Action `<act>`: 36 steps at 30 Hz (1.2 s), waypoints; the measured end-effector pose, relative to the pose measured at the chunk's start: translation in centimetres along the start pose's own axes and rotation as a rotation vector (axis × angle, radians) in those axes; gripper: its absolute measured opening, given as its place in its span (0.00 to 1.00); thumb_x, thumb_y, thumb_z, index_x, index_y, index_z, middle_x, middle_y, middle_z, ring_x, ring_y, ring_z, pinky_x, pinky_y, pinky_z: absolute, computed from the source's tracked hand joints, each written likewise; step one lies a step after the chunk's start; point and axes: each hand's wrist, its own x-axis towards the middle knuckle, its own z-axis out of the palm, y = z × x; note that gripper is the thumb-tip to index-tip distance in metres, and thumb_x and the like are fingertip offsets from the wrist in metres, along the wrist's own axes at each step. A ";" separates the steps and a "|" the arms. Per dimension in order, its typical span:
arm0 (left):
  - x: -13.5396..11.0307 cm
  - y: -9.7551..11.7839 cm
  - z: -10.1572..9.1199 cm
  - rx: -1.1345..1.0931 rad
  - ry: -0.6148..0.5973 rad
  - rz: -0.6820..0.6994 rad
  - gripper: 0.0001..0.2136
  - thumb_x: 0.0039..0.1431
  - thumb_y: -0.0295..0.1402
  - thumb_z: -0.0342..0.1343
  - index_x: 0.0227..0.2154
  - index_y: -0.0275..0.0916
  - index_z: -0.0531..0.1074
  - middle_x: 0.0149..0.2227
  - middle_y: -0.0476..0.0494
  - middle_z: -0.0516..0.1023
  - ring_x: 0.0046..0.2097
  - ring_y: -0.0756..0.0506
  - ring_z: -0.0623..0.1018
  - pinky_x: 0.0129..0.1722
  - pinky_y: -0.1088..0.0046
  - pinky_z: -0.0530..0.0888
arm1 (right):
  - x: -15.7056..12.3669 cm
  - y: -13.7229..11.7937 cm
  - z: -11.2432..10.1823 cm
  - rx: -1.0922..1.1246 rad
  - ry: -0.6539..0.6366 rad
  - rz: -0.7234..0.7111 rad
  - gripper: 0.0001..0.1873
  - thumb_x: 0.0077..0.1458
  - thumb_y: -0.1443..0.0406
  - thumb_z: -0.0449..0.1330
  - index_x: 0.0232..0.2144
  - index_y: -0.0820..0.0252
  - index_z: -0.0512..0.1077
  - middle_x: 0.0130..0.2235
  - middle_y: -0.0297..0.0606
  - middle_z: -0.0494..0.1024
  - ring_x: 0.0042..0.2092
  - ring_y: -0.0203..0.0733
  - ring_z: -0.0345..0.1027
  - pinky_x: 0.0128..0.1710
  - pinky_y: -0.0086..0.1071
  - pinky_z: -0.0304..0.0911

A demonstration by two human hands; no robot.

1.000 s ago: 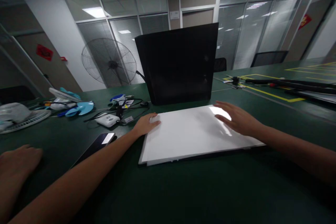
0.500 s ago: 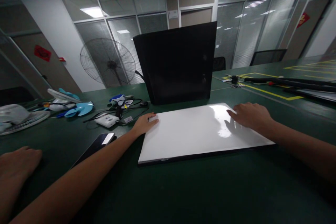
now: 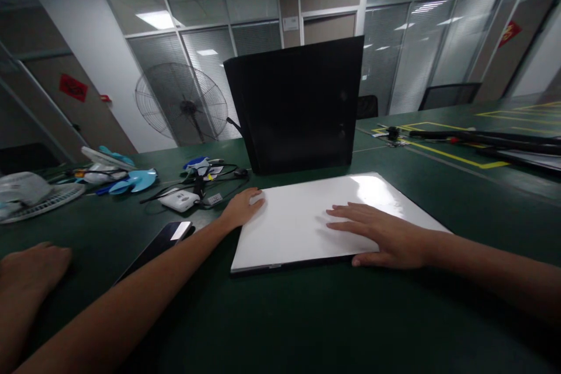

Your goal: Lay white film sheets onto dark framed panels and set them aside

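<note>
A white flat panel [image 3: 302,216] lies on the green table [image 3: 307,315], its near edge dark. My left hand [image 3: 240,209] rests on the panel's far left corner, fingers lying loosely on top and holding nothing. My right hand [image 3: 380,236] lies flat on the panel's near right part, fingers spread and pointing left. A black upright panel [image 3: 298,105] stands just behind the white one.
Another person's hand [image 3: 26,274] rests on the table at the far left. A dark phone [image 3: 160,243] lies left of my left arm. Behind it are cables, a white adapter [image 3: 179,200], blue fan blades [image 3: 131,180] and a fan grille [image 3: 39,198]. Dark rods [image 3: 482,139] lie at the right.
My right hand slid from the panel's far right corner toward me and to the left, and now lies flat near its front edge. My left hand stayed on its corner.
</note>
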 end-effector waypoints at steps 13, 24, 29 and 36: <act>0.8 -1.1 -0.3 -0.311 0.033 -0.087 0.23 0.66 0.42 0.47 0.51 0.38 0.82 0.59 0.43 0.80 0.62 0.38 0.77 0.65 0.64 0.69 | -0.8 -0.7 -2.1 -0.508 0.559 -0.575 0.13 0.66 0.68 0.58 0.51 0.67 0.75 0.48 0.42 0.80 0.47 0.37 0.73 0.40 0.32 0.73; -0.5 0.3 -1.6 -0.319 -0.041 0.117 0.24 0.55 0.35 0.59 0.56 0.41 0.79 0.59 0.45 0.80 0.61 0.37 0.78 0.66 0.60 0.69 | -3.8 4.1 -5.0 -0.699 0.767 -0.339 0.29 0.55 0.71 0.69 0.59 0.61 0.72 0.55 0.39 0.78 0.52 0.40 0.75 0.49 0.35 0.74; -1.2 1.8 -2.3 -0.255 -0.075 0.162 0.26 0.57 0.40 0.59 0.60 0.43 0.76 0.61 0.45 0.78 0.62 0.36 0.77 0.67 0.59 0.69 | -3.9 5.6 -4.7 -0.699 0.851 -0.241 0.33 0.51 0.73 0.70 0.59 0.57 0.71 0.50 0.36 0.80 0.46 0.39 0.76 0.46 0.35 0.73; -1.2 2.4 -3.1 -0.273 -0.086 0.139 0.23 0.62 0.39 0.54 0.58 0.43 0.78 0.58 0.47 0.81 0.60 0.37 0.79 0.64 0.59 0.71 | -2.9 5.2 -3.3 -0.579 0.890 -0.152 0.19 0.55 0.68 0.69 0.49 0.58 0.74 0.46 0.37 0.79 0.45 0.38 0.75 0.45 0.32 0.71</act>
